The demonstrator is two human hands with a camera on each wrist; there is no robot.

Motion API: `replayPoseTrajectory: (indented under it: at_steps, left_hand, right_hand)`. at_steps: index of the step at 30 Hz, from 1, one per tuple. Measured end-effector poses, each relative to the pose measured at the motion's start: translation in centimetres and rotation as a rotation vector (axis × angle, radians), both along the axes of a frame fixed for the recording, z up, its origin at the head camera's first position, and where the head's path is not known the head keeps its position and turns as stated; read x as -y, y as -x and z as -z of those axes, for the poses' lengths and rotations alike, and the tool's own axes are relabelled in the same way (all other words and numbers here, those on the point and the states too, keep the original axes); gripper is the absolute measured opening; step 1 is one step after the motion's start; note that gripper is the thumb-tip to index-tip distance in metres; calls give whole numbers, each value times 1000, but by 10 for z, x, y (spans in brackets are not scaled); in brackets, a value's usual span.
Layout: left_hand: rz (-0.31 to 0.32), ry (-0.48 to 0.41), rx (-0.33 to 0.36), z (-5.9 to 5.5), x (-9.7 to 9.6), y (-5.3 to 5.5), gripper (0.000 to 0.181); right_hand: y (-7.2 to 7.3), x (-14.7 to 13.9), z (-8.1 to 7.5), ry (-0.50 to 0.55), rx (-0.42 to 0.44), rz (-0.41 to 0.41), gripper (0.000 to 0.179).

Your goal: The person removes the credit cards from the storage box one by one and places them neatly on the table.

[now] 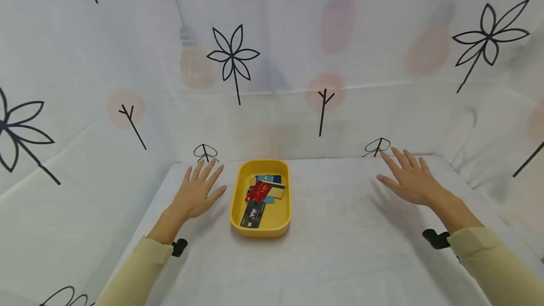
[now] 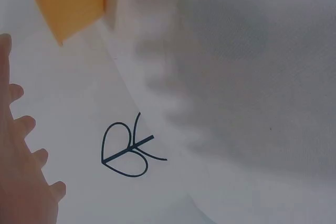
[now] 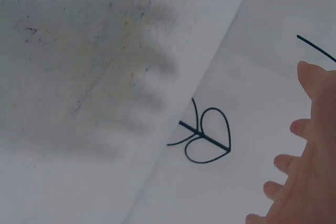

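Well, a white cloth (image 1: pixel 272 129) printed with dark line-drawn plants and faint pink shapes rises behind and beside the white table (image 1: pixel 327 230). Two pale yellow sleeves (image 1: pixel 133 273) reach in from the near side, one at each lower corner of the head view. A yellow tray (image 1: pixel 274 214) sits on the table, left of its middle. The left hand (image 1: pixel 193 197) hovers just beside the tray's left side, while the right hand (image 1: pixel 408 181) hovers over the table's right part, well apart from it; both have their fingers straight and spread. A black device (image 1: pixel 179 247) shows at each wrist. Smallest, the cards lie overlapping inside the tray: a red card (image 1: pixel 258 191) marked VIP rests over blue ones (image 1: pixel 269 199), and a black card (image 1: pixel 252 214) reading Vip lies toward the near end
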State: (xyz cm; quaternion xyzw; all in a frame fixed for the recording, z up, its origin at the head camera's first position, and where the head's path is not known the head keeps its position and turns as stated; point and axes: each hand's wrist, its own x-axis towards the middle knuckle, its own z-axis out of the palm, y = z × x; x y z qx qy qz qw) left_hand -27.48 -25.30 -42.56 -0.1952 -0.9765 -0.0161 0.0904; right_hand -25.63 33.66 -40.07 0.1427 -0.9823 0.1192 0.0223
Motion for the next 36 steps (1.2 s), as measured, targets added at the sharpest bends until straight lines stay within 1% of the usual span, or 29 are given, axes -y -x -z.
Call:
replayPoseTrajectory:
  at_steps: [4, 8, 12, 16, 21, 25, 27, 30, 33, 36]
  left_hand:
    - [19, -15, -6, 0, -4, -1, 70]
    - [27, -37, -13, -2, -8, -2, 69]
    - [41, -76, -18, -5, -10, -4, 66]
    - [62, -122, -8, -6, -12, -10, 63]
    - [72, -160, 5, -10, -15, -17, 61]
    - [55, -198, 48, -13, -20, -21, 60]
    - [49, -219, 70, -12, -21, -24, 60]
    - [54, -248, 89, -9, -23, -28, 60]
    - [59, -274, 106, -6, -26, -31, 59]
    - [56, -312, 139, -5, -30, -35, 58]
  right_hand:
    - [-2, 1, 3, 0, -43, -29, 77]
    - [-2, 7, 2, 4, -94, -60, 75]
    - [-4, 14, -1, -13, -108, -98, 72]
    - [-8, 22, -1, -24, -100, -141, 66]
    - [-10, 32, -4, 47, -70, -169, 58]
    - [-10, 41, -9, 128, -29, -185, 54]
    - [-11, 47, -9, 166, -9, -191, 52]
    - [-13, 58, -8, 216, -3, -204, 49]
    - [-15, 67, -7, 246, -4, -221, 47]
    - [-18, 74, -7, 263, 3, -238, 48]
